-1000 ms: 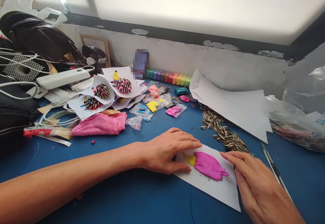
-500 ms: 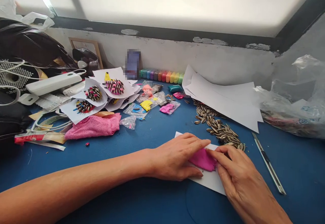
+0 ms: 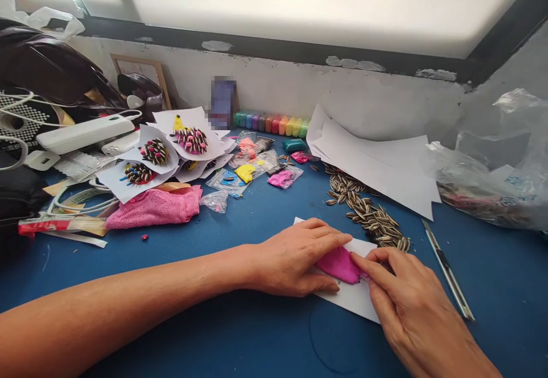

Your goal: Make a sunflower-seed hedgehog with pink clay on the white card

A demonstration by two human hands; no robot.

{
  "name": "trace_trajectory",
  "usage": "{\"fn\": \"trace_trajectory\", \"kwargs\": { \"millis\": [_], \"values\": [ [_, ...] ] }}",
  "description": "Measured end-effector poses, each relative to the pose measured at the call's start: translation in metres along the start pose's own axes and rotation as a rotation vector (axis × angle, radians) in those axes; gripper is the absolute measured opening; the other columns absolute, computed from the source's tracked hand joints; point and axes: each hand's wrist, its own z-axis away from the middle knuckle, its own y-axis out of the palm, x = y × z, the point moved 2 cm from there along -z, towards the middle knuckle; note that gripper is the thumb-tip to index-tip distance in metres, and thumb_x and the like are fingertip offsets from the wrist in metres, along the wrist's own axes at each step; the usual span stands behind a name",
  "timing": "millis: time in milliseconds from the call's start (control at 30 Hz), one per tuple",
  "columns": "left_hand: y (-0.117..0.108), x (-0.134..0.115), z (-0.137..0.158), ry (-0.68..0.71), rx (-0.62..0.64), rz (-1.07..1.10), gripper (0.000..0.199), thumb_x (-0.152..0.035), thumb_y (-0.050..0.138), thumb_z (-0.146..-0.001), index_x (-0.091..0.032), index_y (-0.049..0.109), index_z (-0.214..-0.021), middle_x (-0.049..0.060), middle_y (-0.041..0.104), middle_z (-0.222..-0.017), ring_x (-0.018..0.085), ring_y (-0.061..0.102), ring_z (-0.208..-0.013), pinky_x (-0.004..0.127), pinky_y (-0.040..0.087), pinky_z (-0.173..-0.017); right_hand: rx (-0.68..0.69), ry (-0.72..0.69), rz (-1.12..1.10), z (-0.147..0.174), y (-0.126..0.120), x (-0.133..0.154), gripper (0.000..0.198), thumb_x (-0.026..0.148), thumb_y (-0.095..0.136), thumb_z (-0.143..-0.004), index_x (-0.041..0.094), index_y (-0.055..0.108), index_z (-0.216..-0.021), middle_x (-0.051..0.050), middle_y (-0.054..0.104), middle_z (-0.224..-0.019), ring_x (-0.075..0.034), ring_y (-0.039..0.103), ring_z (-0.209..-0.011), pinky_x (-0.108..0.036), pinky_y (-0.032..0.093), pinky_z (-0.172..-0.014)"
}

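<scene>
Flattened pink modelling clay (image 3: 340, 265) lies on a small sheet of white paper (image 3: 353, 304). My left hand (image 3: 299, 261) rests flat across the paper's left part, its fingers stretched out over the clay's edge and its thumb apart on the near side. At the clay's right end, my right hand (image 3: 405, 286) is closed, index finger and thumb pinching the pink edge. The curled fingers of that hand hide part of the paper. Just beyond both hands spreads a pile of striped sunflower seeds (image 3: 372, 215).
A utility knife (image 3: 447, 269) lies right of my right hand. White sheets (image 3: 377, 167) and a plastic bag (image 3: 505, 167) sit behind. Opened clay packets (image 3: 246, 173), a pink cloth (image 3: 154, 206) and seed-covered clay hedgehogs (image 3: 190, 140) on paper are to the left.
The view has shifted slightly. My right fingertips have moved a little along the clay's right end, where a small bit of pink now sticks out. My left hand keeps its place.
</scene>
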Motion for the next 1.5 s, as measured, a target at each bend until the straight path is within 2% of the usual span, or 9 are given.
{"fn": "trace_trajectory", "kwargs": {
  "millis": [167, 400, 667, 833, 933, 1033, 1133, 1233, 1500],
  "values": [
    [0.0, -0.002, 0.001, -0.006, 0.044, -0.082, 0.058, -0.036, 0.067, -0.092, -0.006, 0.051, -0.139, 0.02, 0.044, -0.152, 0.033, 0.045, -0.134, 0.046, 0.036, -0.114, 0.046, -0.057, 0.093, 0.007, -0.008, -0.008, 0.031, 0.017, 0.043, -0.091, 0.021, 0.072, -0.102, -0.006, 0.067, -0.086, -0.016, 0.063, -0.068, -0.031, 0.05, -0.06],
    [-0.001, -0.002, 0.001, 0.003, 0.058, -0.073, 0.055, -0.034, 0.067, -0.092, -0.008, 0.052, -0.139, 0.016, 0.047, -0.152, 0.03, 0.044, -0.133, 0.044, 0.037, -0.114, 0.091, -0.135, 0.146, 0.01, -0.007, 0.002, 0.033, 0.013, 0.041, -0.09, 0.019, 0.069, -0.106, -0.006, 0.065, -0.083, -0.016, 0.061, -0.068, -0.03, 0.046, -0.06],
    [-0.002, -0.004, 0.0, 0.001, 0.074, -0.064, 0.055, -0.032, 0.067, -0.093, -0.008, 0.052, -0.139, 0.015, 0.048, -0.151, 0.03, 0.044, -0.133, 0.043, 0.037, -0.115, 0.07, -0.185, 0.301, 0.018, -0.006, 0.003, 0.032, 0.014, 0.042, -0.087, 0.015, 0.065, -0.11, -0.008, 0.063, -0.082, -0.018, 0.058, -0.065, -0.034, 0.045, -0.061],
    [-0.002, -0.004, -0.001, -0.001, 0.088, -0.051, 0.057, -0.031, 0.067, -0.093, -0.008, 0.05, -0.142, 0.014, 0.049, -0.151, 0.03, 0.044, -0.134, 0.043, 0.035, -0.116, 0.08, -0.261, 0.245, 0.019, -0.007, 0.006, 0.035, 0.012, 0.043, -0.085, 0.013, 0.062, -0.114, -0.007, 0.062, -0.082, -0.017, 0.059, -0.066, -0.031, 0.047, -0.06],
    [-0.002, -0.005, -0.001, 0.003, 0.096, -0.056, 0.055, -0.03, 0.066, -0.094, -0.01, 0.05, -0.142, 0.013, 0.05, -0.151, 0.029, 0.044, -0.134, 0.043, 0.035, -0.116, 0.099, -0.254, 0.235, 0.023, -0.001, 0.013, 0.038, 0.01, 0.046, -0.082, 0.011, 0.061, -0.117, -0.008, 0.062, -0.084, -0.017, 0.059, -0.068, -0.032, 0.049, -0.062],
    [-0.003, -0.005, -0.002, 0.009, 0.105, -0.065, 0.055, -0.03, 0.066, -0.094, -0.008, 0.05, -0.141, 0.013, 0.05, -0.15, 0.029, 0.044, -0.133, 0.042, 0.034, -0.117, 0.114, -0.236, 0.26, 0.026, 0.003, 0.017, 0.035, 0.009, 0.047, -0.08, 0.012, 0.062, -0.113, -0.007, 0.06, -0.079, -0.019, 0.057, -0.066, -0.034, 0.048, -0.063],
    [-0.004, -0.006, -0.002, -0.001, 0.116, -0.075, 0.054, -0.03, 0.066, -0.094, -0.007, 0.051, -0.141, 0.013, 0.05, -0.15, 0.03, 0.043, -0.133, 0.041, 0.034, -0.117, 0.085, -0.25, 0.274, 0.023, -0.002, 0.017, 0.031, 0.01, 0.046, -0.082, 0.012, 0.061, -0.109, -0.005, 0.058, -0.073, -0.019, 0.056, -0.063, -0.036, 0.047, -0.062],
    [-0.004, -0.007, -0.002, -0.006, 0.117, -0.083, 0.054, -0.03, 0.066, -0.093, -0.008, 0.052, -0.14, 0.014, 0.05, -0.15, 0.03, 0.044, -0.134, 0.042, 0.034, -0.117, 0.052, -0.258, 0.303, 0.018, -0.007, 0.016, 0.033, 0.01, 0.044, -0.084, 0.01, 0.058, -0.114, -0.004, 0.057, -0.07, -0.019, 0.056, -0.061, -0.036, 0.045, -0.06],
    [-0.004, -0.006, -0.001, 0.0, 0.103, -0.08, 0.055, -0.031, 0.066, -0.094, -0.007, 0.051, -0.141, 0.015, 0.049, -0.15, 0.03, 0.044, -0.133, 0.044, 0.036, -0.115, 0.09, -0.221, 0.243, 0.018, -0.002, 0.017, 0.033, 0.009, 0.042, -0.085, 0.013, 0.057, -0.114, -0.003, 0.056, -0.073, -0.017, 0.057, -0.06, -0.033, 0.047, -0.059]
  ]
}}
